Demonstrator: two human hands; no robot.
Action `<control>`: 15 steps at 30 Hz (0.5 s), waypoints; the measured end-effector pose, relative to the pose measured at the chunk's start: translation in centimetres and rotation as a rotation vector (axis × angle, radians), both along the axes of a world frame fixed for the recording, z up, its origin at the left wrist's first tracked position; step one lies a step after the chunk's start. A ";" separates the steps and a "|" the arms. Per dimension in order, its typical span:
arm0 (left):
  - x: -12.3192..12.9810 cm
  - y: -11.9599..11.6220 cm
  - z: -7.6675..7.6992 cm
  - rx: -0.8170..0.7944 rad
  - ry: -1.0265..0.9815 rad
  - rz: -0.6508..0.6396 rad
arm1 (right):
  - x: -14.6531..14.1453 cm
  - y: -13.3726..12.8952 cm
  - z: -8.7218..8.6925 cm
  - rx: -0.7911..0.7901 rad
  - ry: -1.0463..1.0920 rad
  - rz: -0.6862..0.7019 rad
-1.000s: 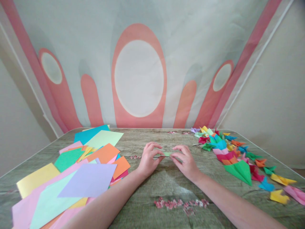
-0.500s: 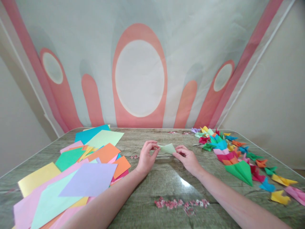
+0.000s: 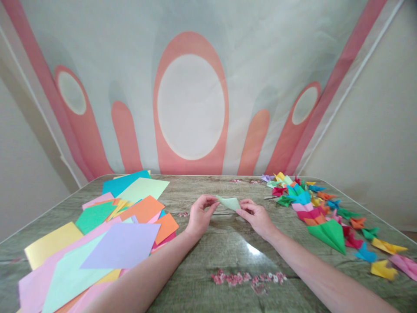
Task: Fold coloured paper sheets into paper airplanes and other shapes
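Observation:
A small folded piece of pale green paper (image 3: pixel 230 203) is held up between both hands, above the middle of the table. My left hand (image 3: pixel 201 214) pinches its pointed left end with thumb and fingertips. At the wider right end, my right hand (image 3: pixel 256 216) grips the paper's edge between thumb and fingers. The paper slants a little, its left tip higher than its right side. Its underside and the parts behind my fingertips are hidden.
Loose coloured paper sheets, a lilac one (image 3: pixel 122 245) on top, overlap on the left. Several folded paper figures, including a large green one (image 3: pixel 328 235), spread along the right. The wood-patterned table (image 3: pixel 208 269) meets a backdrop with pink arches (image 3: pixel 190 167) behind.
My left fingers have shifted slightly on the paper's left end, and its left tip sits a little higher. The right hand has stayed almost still.

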State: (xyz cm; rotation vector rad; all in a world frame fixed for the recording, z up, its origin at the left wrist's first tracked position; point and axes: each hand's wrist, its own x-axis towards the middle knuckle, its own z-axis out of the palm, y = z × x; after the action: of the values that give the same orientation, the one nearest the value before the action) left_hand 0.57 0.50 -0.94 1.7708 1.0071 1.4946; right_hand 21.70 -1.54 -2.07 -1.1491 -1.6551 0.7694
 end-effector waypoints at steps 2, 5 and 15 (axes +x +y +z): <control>0.0 0.0 0.0 -0.012 -0.002 0.005 | 0.0 0.0 0.1 -0.013 0.003 0.002; -0.1 0.0 0.1 -0.011 -0.011 -0.005 | 0.0 -0.1 0.2 -0.025 0.011 0.011; -0.2 0.2 -0.1 0.018 -0.016 -0.041 | 0.1 -0.1 0.1 -0.017 0.021 0.018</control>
State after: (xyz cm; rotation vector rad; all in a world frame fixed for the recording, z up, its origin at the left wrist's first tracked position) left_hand 0.40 0.67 -1.09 1.7783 0.9475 1.4945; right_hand 21.76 -1.61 -2.02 -1.1354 -1.6466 0.8062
